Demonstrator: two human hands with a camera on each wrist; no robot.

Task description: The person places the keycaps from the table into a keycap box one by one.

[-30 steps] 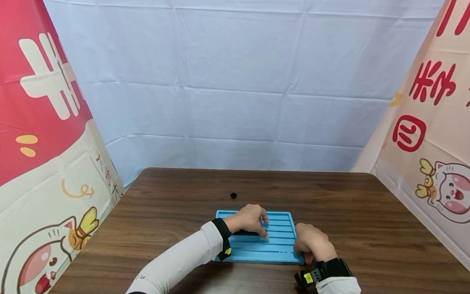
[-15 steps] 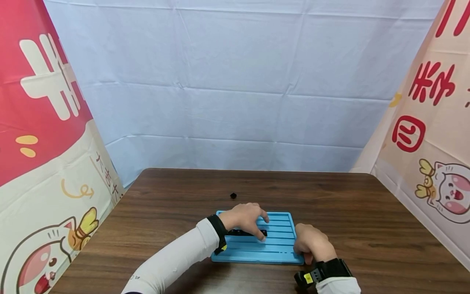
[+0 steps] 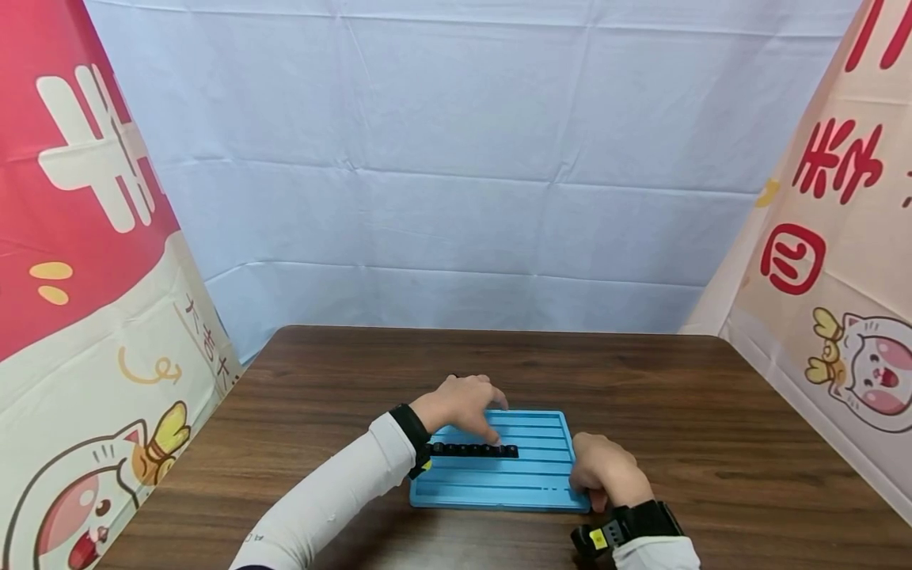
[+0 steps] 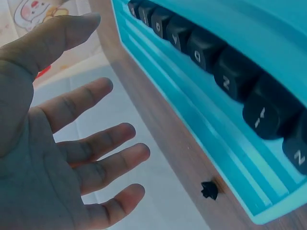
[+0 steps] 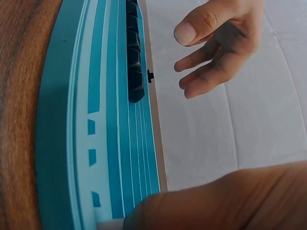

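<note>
A light blue ridged tray (image 3: 509,477) lies on the table. Along one of its ridges sits a row of black keycaps (image 3: 473,450), with white letters showing on several in the left wrist view. My left hand (image 3: 461,405) hovers over the back left of the tray, its fingers (image 4: 103,165) spread and nothing in them. Beyond the tray's far edge lies one loose black keycap (image 4: 209,190), mostly hidden by the left hand in the head view. My right hand (image 3: 606,469) grips the tray's right edge, fingers curled there and thumb on its surface.
The brown wooden table (image 3: 342,372) extends around the tray on all sides. A pale cloth (image 3: 456,166) hangs behind it, and printed cloths (image 3: 834,261) stand at both sides.
My left hand has moved back and to the left, away from the keycap row, uncovering more of it and covering the loose keycap. The right hand and tray stay put.
</note>
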